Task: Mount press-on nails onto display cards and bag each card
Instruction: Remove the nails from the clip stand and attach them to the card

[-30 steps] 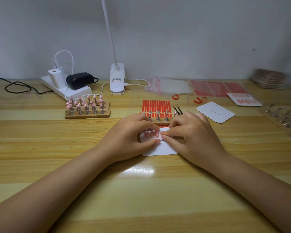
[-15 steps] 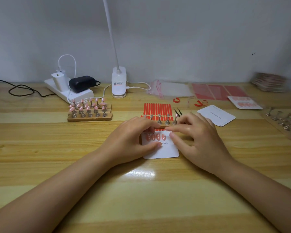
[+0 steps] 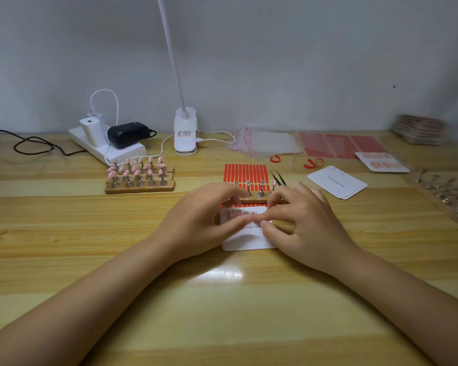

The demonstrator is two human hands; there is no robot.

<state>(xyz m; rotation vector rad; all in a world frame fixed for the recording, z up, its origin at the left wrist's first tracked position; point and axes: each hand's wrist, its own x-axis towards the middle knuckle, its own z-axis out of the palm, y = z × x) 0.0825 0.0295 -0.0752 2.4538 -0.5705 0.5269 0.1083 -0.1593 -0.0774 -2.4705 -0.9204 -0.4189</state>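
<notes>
Display card: I see the white display card (image 3: 249, 240) flat on the wooden table (image 3: 64, 233), in the middle between both hands, with a blurred row of pink press-on nails (image 3: 239, 215) along its upper part.
Left hand: my left hand (image 3: 198, 223) lies on the card's left side, fingers curled, thumb tip on the card just under the nail row.
Right hand: my right hand (image 3: 304, 225) has forefinger and thumb brought together at the right end of the nail row; I cannot tell whether a nail sits between them.
Near stand: a wooden nail stand (image 3: 257, 198) with metal pegs sits just behind the card, on a red adhesive-strip sheet (image 3: 245, 171); black tweezers (image 3: 278, 178) lie beside it.
Left stand: a second wooden stand (image 3: 139, 178) carries many pink nails.
Right side: blank cards (image 3: 337, 182), clear bags (image 3: 267, 143), and a finished card (image 3: 382, 162).
Back: a power strip (image 3: 109, 147) and a clip lamp (image 3: 185, 133).
</notes>
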